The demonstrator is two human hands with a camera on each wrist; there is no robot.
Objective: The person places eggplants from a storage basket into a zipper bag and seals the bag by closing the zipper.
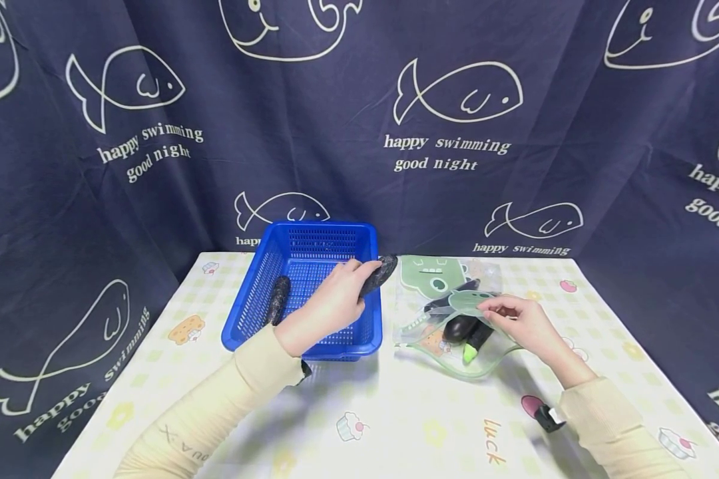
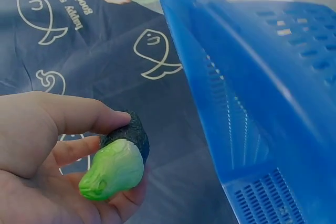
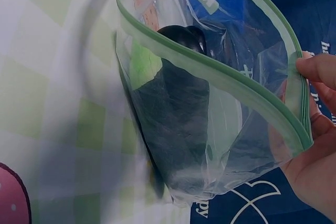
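Observation:
My left hand [image 1: 332, 299] is over the right side of a blue basket [image 1: 248, 286], gripping a rough black toy vegetable [image 1: 381, 274] between thumb and fingers. Its light green end [image 2: 115, 171] shows in the left wrist view. A similar dark, rough vegetable [image 1: 279, 296] lies inside the basket. At the right, my right hand [image 1: 530, 329] pinches the green zip edge of a clear bag [image 3: 231, 80], whose mouth gapes wide. The bag has green printed figures. In it lie a glossy black eggplant-like piece [image 1: 460, 328] and a dark one with a bright green end [image 1: 472, 349].
A pale checked tablecloth [image 1: 395, 412] covers the table, printed with cupcakes and the word "luck". Dark blue curtains [image 1: 347, 133] with fish drawings hang behind and at both sides. A small dark and pink thing [image 1: 542, 412] shows beside the right sleeve.

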